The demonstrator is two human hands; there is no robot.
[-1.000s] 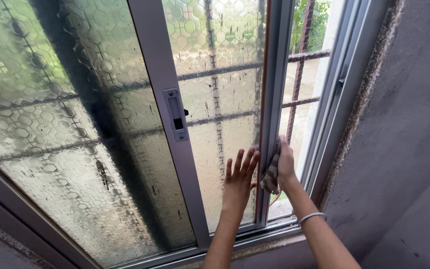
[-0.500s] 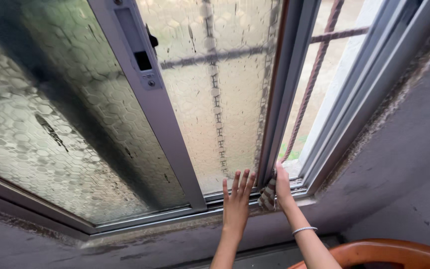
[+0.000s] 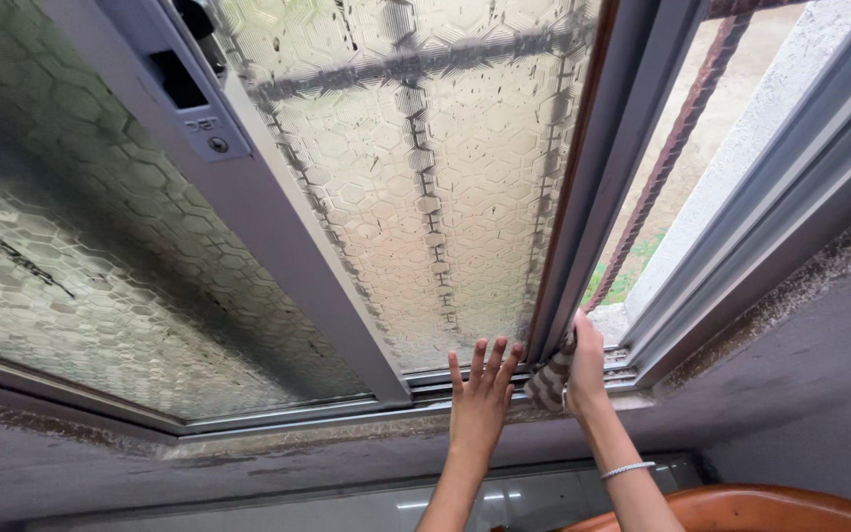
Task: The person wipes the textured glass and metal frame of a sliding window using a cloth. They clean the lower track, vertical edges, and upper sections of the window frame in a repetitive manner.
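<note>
My left hand (image 3: 481, 399) lies flat with fingers spread against the bottom of the frosted, hexagon-patterned glass pane (image 3: 425, 187). My right hand (image 3: 587, 366), with a silver bracelet on its wrist, grips a checked cloth (image 3: 550, 380) and presses it to the foot of the grey sliding sash's edge (image 3: 598, 177), just above the window track (image 3: 465, 379). The two hands are a few centimetres apart, on either side of that sash edge.
A second sash with a recessed latch (image 3: 184, 84) crosses the upper left. Rusty bars (image 3: 677, 148) stand outside the open gap at right. A grimy sill (image 3: 248, 453) runs below, grey wall (image 3: 810, 374) at right, and a curved orange-brown edge (image 3: 760, 507) at bottom right.
Both hands have slid down the sash edge from mid-height to the bottom track, the cloth going with my right hand. The view has dipped and moved closer.
</note>
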